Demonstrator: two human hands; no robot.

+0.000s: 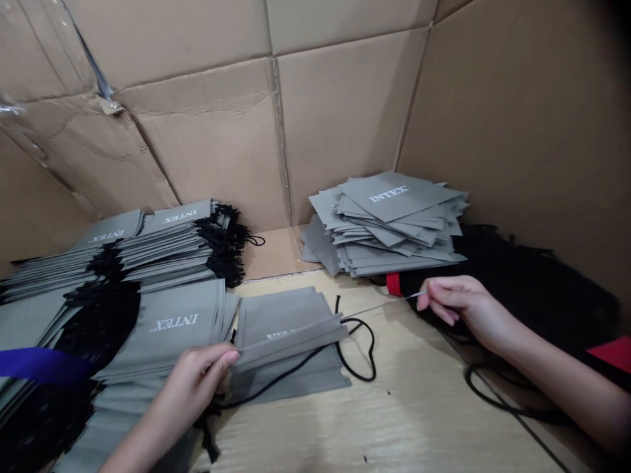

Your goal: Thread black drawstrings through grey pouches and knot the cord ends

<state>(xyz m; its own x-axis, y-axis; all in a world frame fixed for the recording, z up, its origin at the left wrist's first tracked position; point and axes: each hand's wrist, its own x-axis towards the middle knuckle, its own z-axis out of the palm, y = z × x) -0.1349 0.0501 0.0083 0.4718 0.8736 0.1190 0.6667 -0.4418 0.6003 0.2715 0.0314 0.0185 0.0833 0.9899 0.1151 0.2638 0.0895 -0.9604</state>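
A grey fabric pouch (288, 341) printed with white INTEX lettering lies on the wooden tabletop (394, 420), its folded top hem raised. My left hand (197, 387) is shut on the pouch's left end. My right hand (458, 305) pinches a thin metal wire (382, 307), which runs left to the pouch's hem. A black cord (362, 358) loops on the tabletop beside the pouch and passes under my left hand. The wire's far end is hidden at the hem.
Tall stacks of grey pouches (172, 322) with black cords fill the left side. A loose grey pile (389, 210) sits behind the hands, beside a heap of black cords (532, 289). A blue strip (39, 364) crosses the left edge. Cardboard walls (513, 131) surround the back and right.
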